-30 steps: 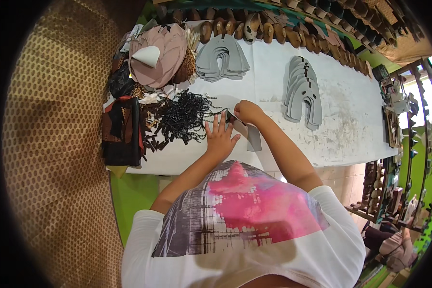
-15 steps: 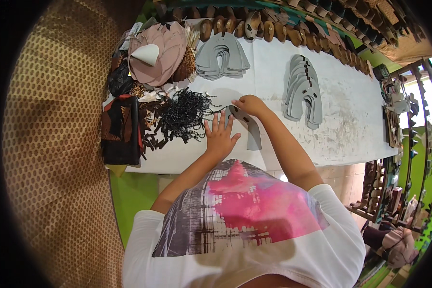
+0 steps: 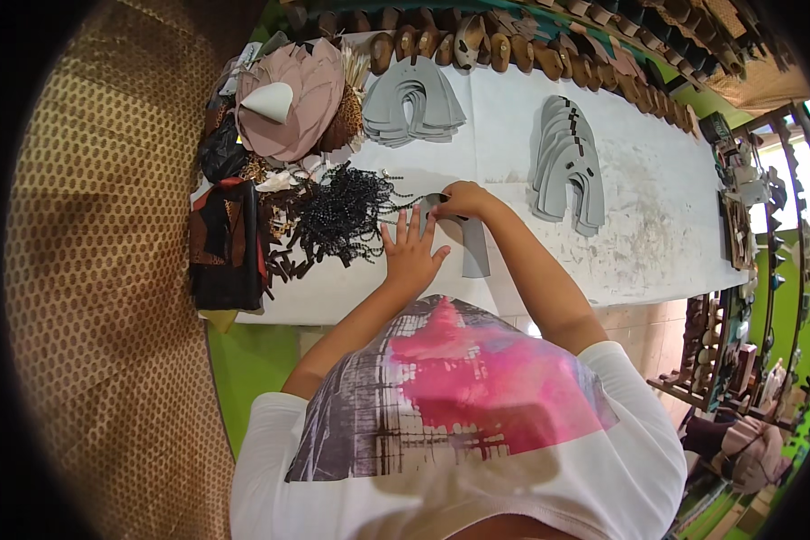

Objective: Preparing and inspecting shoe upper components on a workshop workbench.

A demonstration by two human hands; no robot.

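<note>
A grey curved leather-like piece (image 3: 475,252) with dark marks lies on the white-covered table in front of me. My left hand (image 3: 411,252) rests flat against its left side, fingers spread. Over the top of the curve is my right hand (image 3: 465,199), its fingers pinched together on the piece; what they hold, if anything, is hidden. Beside my left fingertips spreads a tangled heap of black beaded strands (image 3: 342,211). Part of the grey piece disappears under my hands.
Grey curved pieces form one stack (image 3: 414,112) at the back and another, dark-marked stack (image 3: 569,171) to the right. Pinkish layered pieces (image 3: 306,99) carry a white cone at the back left. Wooden shoe lasts (image 3: 549,63) line the far edge. A black box (image 3: 227,247) stands left.
My right hand has come down and slightly nearer, from above the top of the grey piece onto its dark-marked part. My left hand has stayed nearly in place.
</note>
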